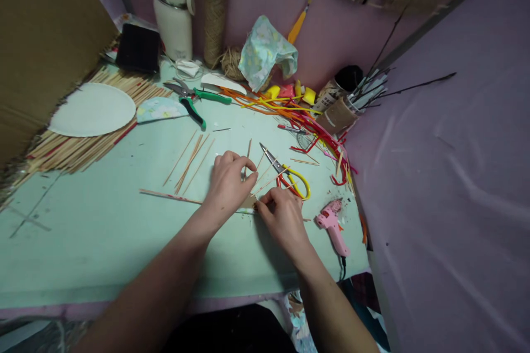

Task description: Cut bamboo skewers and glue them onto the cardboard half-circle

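Observation:
My left hand [232, 181] is closed, thumb and forefinger brought together beside several thin wooden sticks [268, 181]; what lies between the fingertips is too small to make out. Under both hands a small brown cardboard piece [249, 202] with a patterned lower edge lies on the table, partly covered. My right hand [285, 215] pinches the right edge of this piece with curled fingers. Just beyond the right hand, scissors [285, 172] with yellow and red handles lie with blades pointing away to the left. More loose sticks [191, 162] rest left of my left hand.
A pink glue gun [333, 227] lies on the right, its cord over the table edge. Green-handled pruners [194, 98], a white oval plate [94, 109] on a stick mat [83, 146], coloured pipe cleaners [285, 110], twine [215, 16] and a white canister [171, 16] stand or lie farther back.

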`<state>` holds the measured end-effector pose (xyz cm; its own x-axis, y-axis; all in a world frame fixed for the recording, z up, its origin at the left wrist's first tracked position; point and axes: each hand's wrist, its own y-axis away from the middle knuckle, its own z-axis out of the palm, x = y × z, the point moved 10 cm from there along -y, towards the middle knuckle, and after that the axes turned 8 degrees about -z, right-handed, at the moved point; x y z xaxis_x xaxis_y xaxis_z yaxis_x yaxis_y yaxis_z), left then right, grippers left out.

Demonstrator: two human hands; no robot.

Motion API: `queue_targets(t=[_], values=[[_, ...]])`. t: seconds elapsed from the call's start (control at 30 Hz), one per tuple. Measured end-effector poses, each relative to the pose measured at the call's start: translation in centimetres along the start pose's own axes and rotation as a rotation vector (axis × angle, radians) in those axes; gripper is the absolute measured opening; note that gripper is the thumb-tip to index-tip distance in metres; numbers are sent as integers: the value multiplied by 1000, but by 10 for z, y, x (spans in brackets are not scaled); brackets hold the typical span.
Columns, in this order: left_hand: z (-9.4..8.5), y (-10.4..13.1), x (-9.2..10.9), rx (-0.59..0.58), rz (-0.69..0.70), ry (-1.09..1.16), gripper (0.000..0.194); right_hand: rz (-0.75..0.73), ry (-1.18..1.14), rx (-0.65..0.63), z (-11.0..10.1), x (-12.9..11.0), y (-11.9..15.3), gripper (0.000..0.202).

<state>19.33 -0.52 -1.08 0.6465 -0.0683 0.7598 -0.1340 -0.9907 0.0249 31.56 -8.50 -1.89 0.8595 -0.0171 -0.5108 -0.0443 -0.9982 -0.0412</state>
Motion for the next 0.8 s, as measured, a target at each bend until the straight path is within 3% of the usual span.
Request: queue_targets(t=[0.53, 0.8], values=[[2, 0, -1, -16, 0, -2, 9, 19, 3, -45, 7, 1, 2, 14], [4, 0, -2, -22, 3, -5, 10, 34, -14, 55, -13, 3, 9, 13]])
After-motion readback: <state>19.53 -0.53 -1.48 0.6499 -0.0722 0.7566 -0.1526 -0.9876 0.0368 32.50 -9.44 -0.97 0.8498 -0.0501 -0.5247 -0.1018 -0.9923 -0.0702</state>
